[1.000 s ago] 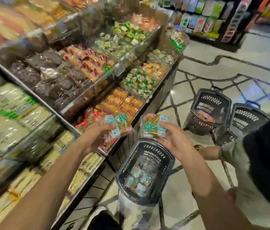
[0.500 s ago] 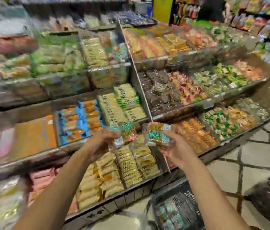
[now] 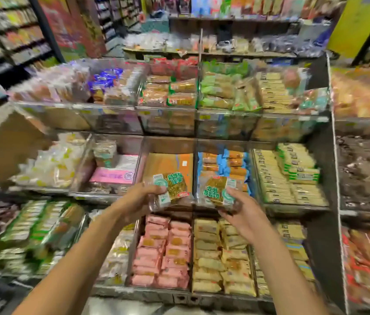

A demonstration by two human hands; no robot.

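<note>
Before the tiered snack display, we have swung away from the black floor basket, now out of view, and face the clear-walled bins head on. Our grip has not changed through the turn. The left hand [image 3: 143, 198] curls its fingers and thumb round a clear crinkly snack packet with green print [image 3: 173, 186]. The right hand [image 3: 245, 214] pinches a second clear packet with green print [image 3: 215, 190] from below, fingers bent about its lower edge. Both packets hang side by side, nearly touching, just in front of the middle tier. From this we judge that they are not going into the basket. They look bound for a bin, probably the one right behind them that holds only a flat orange cardboard carton [image 3: 168, 163], though motion blur keeps us from being sure.

Just right of that bin sit blue-and-orange wrapped bars [image 3: 225, 162]. Below our wrists lie rows of pink wrapped cakes [image 3: 163, 253] and pale yellow wrapped cakes [image 3: 215, 253]. A clear acrylic front lip [image 3: 293, 208] edges the middle tier, so we must lift the packets over it. Our own forearms cover part of the lower bins.
</note>
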